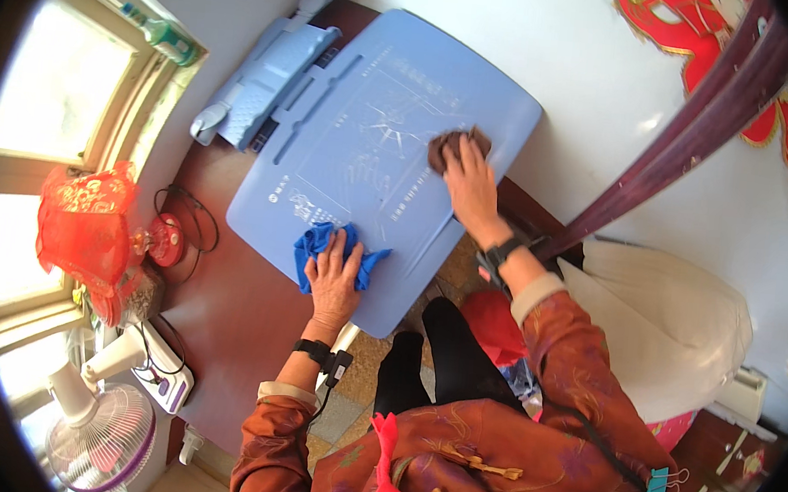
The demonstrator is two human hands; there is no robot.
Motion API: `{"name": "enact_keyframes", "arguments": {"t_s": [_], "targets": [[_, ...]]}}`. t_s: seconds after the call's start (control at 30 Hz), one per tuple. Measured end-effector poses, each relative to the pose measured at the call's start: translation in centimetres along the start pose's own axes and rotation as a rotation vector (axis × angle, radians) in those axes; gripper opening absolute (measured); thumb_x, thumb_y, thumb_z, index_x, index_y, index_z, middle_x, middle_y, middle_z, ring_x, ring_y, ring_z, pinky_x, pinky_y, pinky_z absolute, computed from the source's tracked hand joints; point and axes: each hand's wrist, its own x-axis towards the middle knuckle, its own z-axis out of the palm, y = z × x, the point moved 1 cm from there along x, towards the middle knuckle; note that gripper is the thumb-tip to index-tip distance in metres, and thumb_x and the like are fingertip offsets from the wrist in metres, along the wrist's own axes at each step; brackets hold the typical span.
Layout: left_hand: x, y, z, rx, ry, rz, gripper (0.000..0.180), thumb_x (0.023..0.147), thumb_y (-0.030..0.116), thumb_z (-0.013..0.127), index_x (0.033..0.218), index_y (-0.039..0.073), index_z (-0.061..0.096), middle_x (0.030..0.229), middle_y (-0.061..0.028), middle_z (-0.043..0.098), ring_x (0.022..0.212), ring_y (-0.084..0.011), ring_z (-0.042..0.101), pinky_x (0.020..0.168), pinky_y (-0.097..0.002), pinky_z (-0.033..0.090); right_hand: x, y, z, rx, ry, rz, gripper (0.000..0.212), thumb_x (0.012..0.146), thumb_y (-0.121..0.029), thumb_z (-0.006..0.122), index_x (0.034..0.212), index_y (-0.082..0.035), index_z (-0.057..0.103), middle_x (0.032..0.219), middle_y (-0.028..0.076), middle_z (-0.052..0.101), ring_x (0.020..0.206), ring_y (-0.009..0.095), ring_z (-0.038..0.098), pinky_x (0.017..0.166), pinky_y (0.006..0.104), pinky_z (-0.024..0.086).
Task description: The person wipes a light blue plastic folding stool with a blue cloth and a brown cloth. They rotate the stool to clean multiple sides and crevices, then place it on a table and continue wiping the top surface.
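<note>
A light-blue desk top [325, 185] with white line drawings and slots lies in front of me, on a reddish-brown table [224, 344]. My left hand [333, 287] presses a bunched bright-blue cloth [306, 250] onto its near-left part, fingers bent over the fabric. Farther right, my right hand [474, 192] has its fingers closed over a folded brown cloth [439, 150] close to the right edge of the desk top. Parts of both cloths are hidden beneath my fingers. Dark bands with small devices sit on both wrists.
A blue bracket-like rack [278, 75] sits behind the desk top. Along the window at left stand a green bottle [171, 43], a red lamp [90, 231] with a loose cable, and a fan [101, 436]. A dark wooden post [671, 138] slants past white bulky fabric [657, 313] at right.
</note>
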Motion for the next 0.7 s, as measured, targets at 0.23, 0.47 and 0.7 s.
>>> {"name": "enact_keyframes", "arguments": {"t_s": [0.23,0.47,0.7], "targets": [[1.4,-2.0,-1.6,-0.073,-0.031,0.095,0.048,0.074,0.003,0.064,0.121,0.015,0.063,0.143,-0.0080,0.053,0.131,-0.0262,0.048,0.101,-0.0463,0.032,-8.2,-6.9,-2.4,0.180,-0.189,-0.419,0.047,0.086,-0.003,0.058,0.133,-0.008,0.062,0.153,0.017,0.046,0.138,0.033,0.046,0.103,0.0425,0.043],[5.0,-6.7,-3.2,-0.011,0.135,-0.128,0.052,0.071,-0.002,0.067,0.121,0.013,0.064,0.134,-0.0100,0.055,0.125,-0.0294,0.050,0.101,-0.0454,0.035,-5.1,-3.4,-1.6,0.023,-0.066,-0.182,0.044,0.091,-0.005,0.056,0.135,-0.008,0.059,0.152,0.017,0.047,0.138,0.033,0.046,0.103,0.0442,0.041],[7.4,-7.5,-2.5,0.032,0.129,-0.352,0.080,0.065,0.001,0.078,0.140,0.015,0.054,0.153,-0.0137,0.043,0.138,-0.0328,0.041,0.108,-0.0489,0.031,3.0,-0.3,1.1,-0.039,-0.059,-0.019,0.049,0.101,-0.022,0.056,0.147,-0.009,0.048,0.159,0.020,0.033,0.146,0.038,0.033,0.110,0.0509,0.034]]}}
